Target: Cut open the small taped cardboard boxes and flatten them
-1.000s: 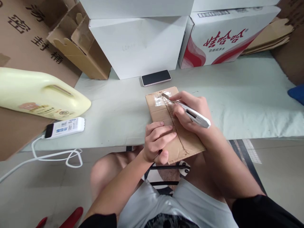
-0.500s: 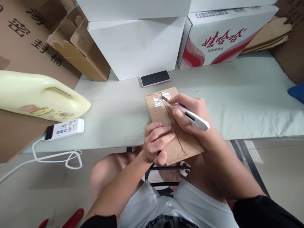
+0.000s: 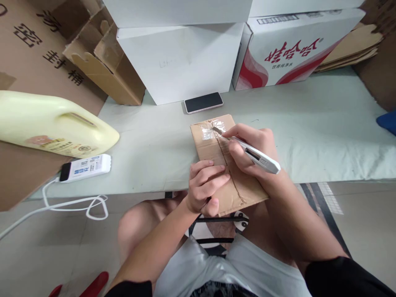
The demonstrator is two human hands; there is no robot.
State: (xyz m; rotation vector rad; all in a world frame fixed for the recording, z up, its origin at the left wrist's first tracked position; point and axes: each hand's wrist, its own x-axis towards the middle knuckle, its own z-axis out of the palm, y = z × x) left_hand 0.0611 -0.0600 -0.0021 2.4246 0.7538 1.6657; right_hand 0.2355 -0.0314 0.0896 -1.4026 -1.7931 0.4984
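Observation:
A flat cardboard box (image 3: 247, 191) lies at the table's front edge, its near end jutting over my lap. A dark seam runs along its length, and clear tape (image 3: 207, 131) crosses the seam at the far end. My left hand (image 3: 204, 185) grips the box's near left side, fingers on top and thumb at the near edge. In my right hand (image 3: 252, 146) is a white utility knife (image 3: 262, 161), held like a pen. Its blade is out, with the tip at the tape over the seam.
Behind the box lies a phone (image 3: 203, 102), in front of white cartons (image 3: 182, 62). A red-and-white carton (image 3: 287, 53) stands at the back right. To the left are a yellow jug (image 3: 52, 119), a white power strip (image 3: 86, 167) with its cable, and an open cardboard box (image 3: 114, 78).
The knife's rear end has swung slightly right and toward me, its tip staying at the tape. My left hand keeps its hold on the box. The view has shifted slightly.

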